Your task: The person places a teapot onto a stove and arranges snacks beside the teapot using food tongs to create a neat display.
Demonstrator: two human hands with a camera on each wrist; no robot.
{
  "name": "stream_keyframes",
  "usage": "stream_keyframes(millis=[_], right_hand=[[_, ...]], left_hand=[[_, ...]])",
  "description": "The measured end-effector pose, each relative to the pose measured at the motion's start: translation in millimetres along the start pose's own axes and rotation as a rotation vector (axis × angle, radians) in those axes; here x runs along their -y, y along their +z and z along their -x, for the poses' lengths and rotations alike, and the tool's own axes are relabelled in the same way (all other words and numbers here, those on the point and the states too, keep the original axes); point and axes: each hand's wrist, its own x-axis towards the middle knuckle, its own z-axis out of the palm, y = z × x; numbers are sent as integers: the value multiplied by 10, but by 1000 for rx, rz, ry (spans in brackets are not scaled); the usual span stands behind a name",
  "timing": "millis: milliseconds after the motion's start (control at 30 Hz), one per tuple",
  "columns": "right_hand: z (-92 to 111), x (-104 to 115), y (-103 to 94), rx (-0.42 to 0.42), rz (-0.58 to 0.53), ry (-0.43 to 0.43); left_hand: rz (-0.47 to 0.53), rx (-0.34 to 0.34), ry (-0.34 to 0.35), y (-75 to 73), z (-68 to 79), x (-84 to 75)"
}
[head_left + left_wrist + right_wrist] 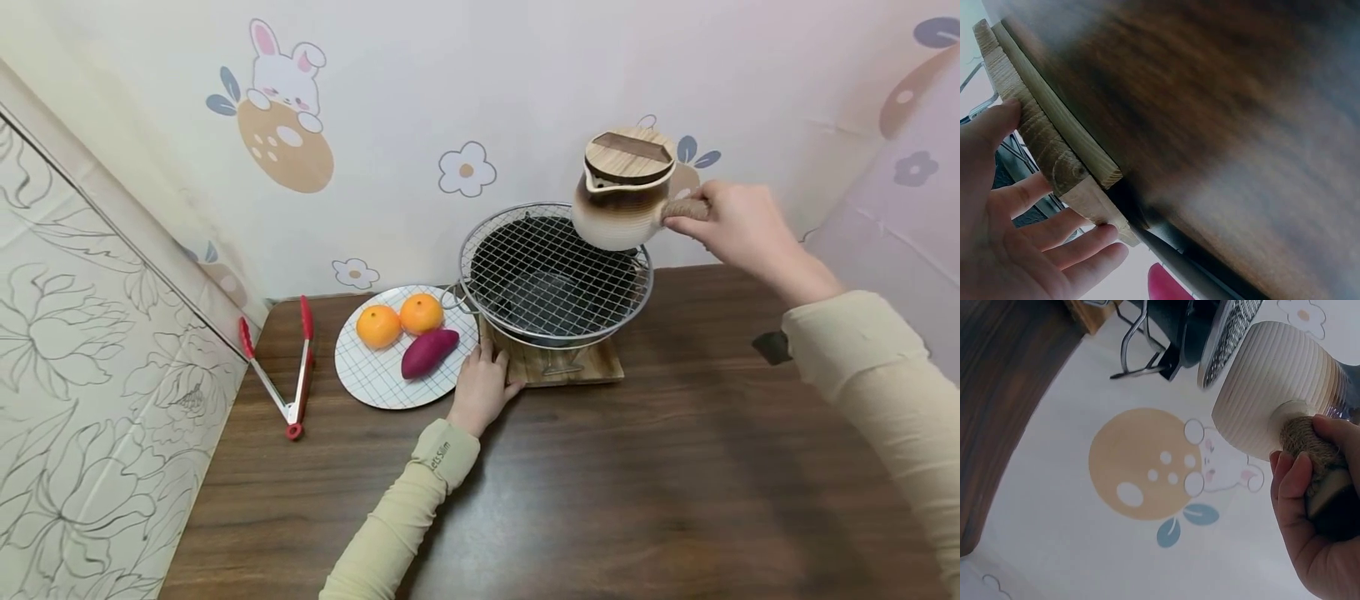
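My right hand (738,225) grips the rope-wrapped side handle (1313,447) of a ribbed, cream-and-brown teapot (618,218) with a wooden lid (626,158). In the head view the teapot overlaps the back right of a round wire grill rack (558,275), and the right wrist view has it close above the rack. That rack tops a dark stove bowl on a wooden board (573,367). At the board's near left corner rests my left hand (482,385), its fingers extended along the side and its thumb (1004,119) against the front edge.
Left of the board, a checked white plate (367,379) bears two oranges (378,326) and a purple sweet potato (429,353). Farther left on the brown table (525,500) lie red-tipped tongs (292,408). A patterned curtain (390,100) hangs behind.
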Motion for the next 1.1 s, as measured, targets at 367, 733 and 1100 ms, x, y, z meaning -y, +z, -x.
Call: stream_keyframes(millis=[367,733,1100], right_hand=[[-58,140,110,-1,2,-58],[-83,229,168,22,-10,-80],[-116,256,202,20,-17,-128]], left_hand=[[24,-27,0,61,0,-26],[16,-31,5,20,0,-45],[14,-45,12,12,4,-42]])
